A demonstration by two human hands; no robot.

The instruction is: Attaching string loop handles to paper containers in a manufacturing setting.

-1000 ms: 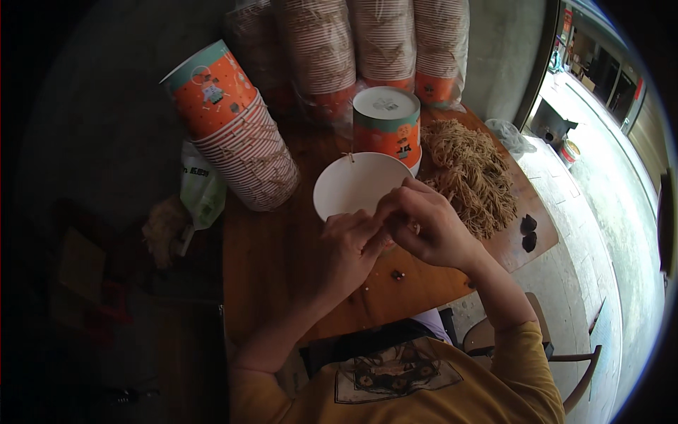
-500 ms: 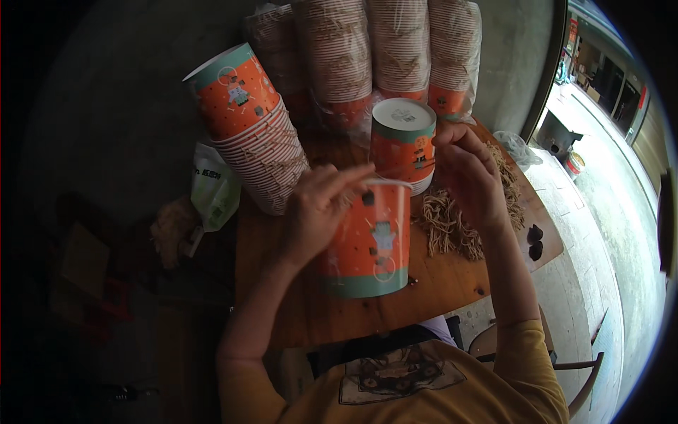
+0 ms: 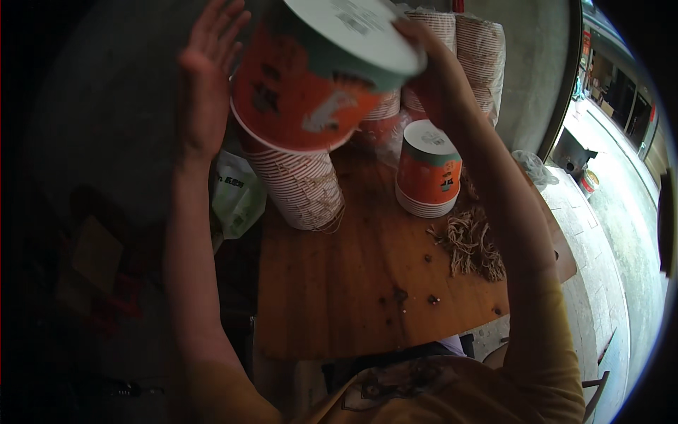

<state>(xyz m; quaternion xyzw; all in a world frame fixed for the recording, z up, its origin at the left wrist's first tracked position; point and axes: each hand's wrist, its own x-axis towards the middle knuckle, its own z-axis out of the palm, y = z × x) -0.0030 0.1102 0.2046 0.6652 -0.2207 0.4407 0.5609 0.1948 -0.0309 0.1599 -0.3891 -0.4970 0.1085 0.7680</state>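
A large orange paper bucket (image 3: pixel 300 92) with a green band hangs upside down at the top of the view, its white base tilted upward. My right hand (image 3: pixel 439 79) grips it by the base edge on the right. To the left of the bucket, my left hand (image 3: pixel 205 102) is raised, fingers stretched and apart. Directly below the bucket leans a tall stack of nested buckets (image 3: pixel 300 185) with strings hanging on its side. The held bucket hides the stack's top; whether they touch, I cannot tell.
A shorter upturned bucket stack (image 3: pixel 429 173) stands on the wooden table (image 3: pixel 346 283). Right of it lies a bundle of tan strings (image 3: pixel 474 244). Plastic-wrapped stacks (image 3: pixel 480 60) line the wall behind. A pale green bag (image 3: pixel 239 194) is beside the table's left edge.
The bucket has gone from upright over the table front to upside down above the leaning stack. Both hands have risen; my right hand has left the strings and now grips the base.
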